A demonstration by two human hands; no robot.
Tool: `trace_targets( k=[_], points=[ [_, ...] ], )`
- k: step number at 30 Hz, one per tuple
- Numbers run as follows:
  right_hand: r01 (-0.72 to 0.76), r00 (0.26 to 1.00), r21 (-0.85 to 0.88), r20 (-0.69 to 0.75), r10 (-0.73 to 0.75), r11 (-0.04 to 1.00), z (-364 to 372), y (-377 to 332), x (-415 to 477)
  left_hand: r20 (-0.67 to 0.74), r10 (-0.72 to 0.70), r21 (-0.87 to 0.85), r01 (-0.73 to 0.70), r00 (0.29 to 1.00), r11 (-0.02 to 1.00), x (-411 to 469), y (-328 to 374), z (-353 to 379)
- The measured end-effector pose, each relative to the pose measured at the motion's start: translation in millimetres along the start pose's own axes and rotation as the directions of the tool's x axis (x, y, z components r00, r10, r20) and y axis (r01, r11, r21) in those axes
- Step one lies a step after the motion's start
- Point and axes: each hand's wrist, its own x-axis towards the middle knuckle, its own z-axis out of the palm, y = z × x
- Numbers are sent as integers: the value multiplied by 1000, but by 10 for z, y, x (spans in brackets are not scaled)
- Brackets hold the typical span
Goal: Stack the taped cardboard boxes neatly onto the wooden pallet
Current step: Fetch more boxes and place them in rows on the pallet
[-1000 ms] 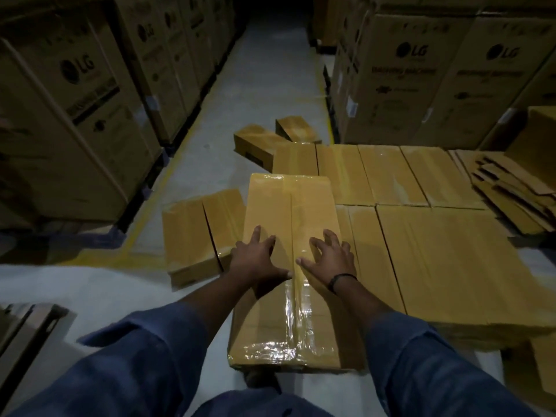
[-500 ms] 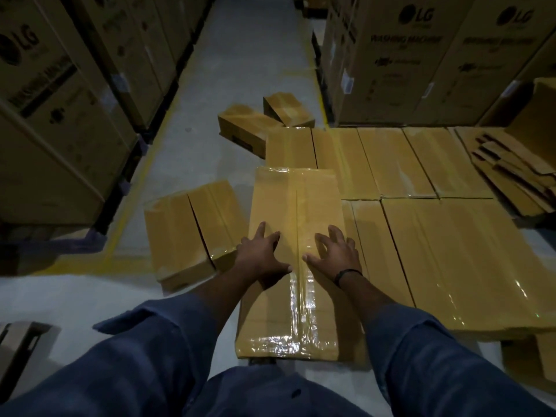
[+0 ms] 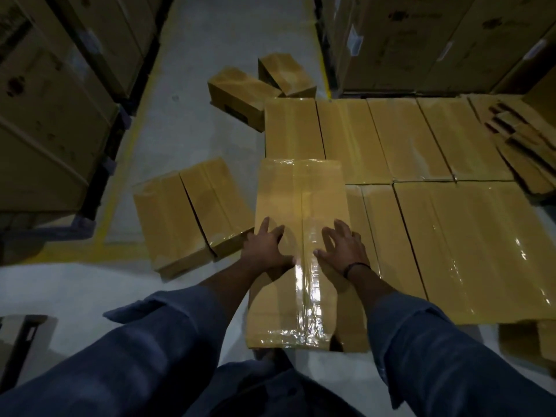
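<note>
Resting flat, palms down and fingers spread, the left hand [image 3: 266, 246] and the right hand [image 3: 341, 249] lie on the top face of a long yellow-brown cardboard box wrapped in glossy clear tape [image 3: 301, 206]; neither hand is clenched or closed around anything, each simply pressing on the surface, one on either side of the central tape seam [image 3: 302, 281]. A dark band [image 3: 355, 267] circles the right wrist, and both forearms emerge from rolled blue sleeves [image 3: 168, 335]. The pressed box sits at the left edge of a flat layer of similar taped boxes [image 3: 421, 152], its far end meeting the back row and its right side just beside a neighbouring box; its near end overhangs slightly toward the person. The pallet beneath this layer is hidden. On the grey concrete floor [image 3: 186, 94] to the left, two further taped boxes [image 3: 192, 209] lie side by side at an angle, and two smaller ones [image 3: 258, 85] lie farther back. Flattened cardboard pieces [image 3: 523, 139] are heaped at the right edge of the layer. Large brown cartons [image 3: 54, 94] line both sides of the aisle, bordered by a yellow floor line [image 3: 126, 164].
</note>
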Motion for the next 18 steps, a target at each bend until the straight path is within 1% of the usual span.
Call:
trace_targets(
  k=[5,11,15,18],
  points=[
    [-32,999,-69,33,35,997,68,-17,-3,4,10,2,-10,1000,1000,-1,-34,58],
    [8,999,-161,39,-1,987,64,-72,-204,7,17,-28,-17,1000,999,-208,-109,113],
    [62,995,-199,84,-46,978,139,-55,-498,17,38,66,-39,999,997,-502,-176,301],
    [87,992,-187,106,-68,979,223,17,-789,18,46,99,-48,999,994,-775,-192,533]
  ],
)
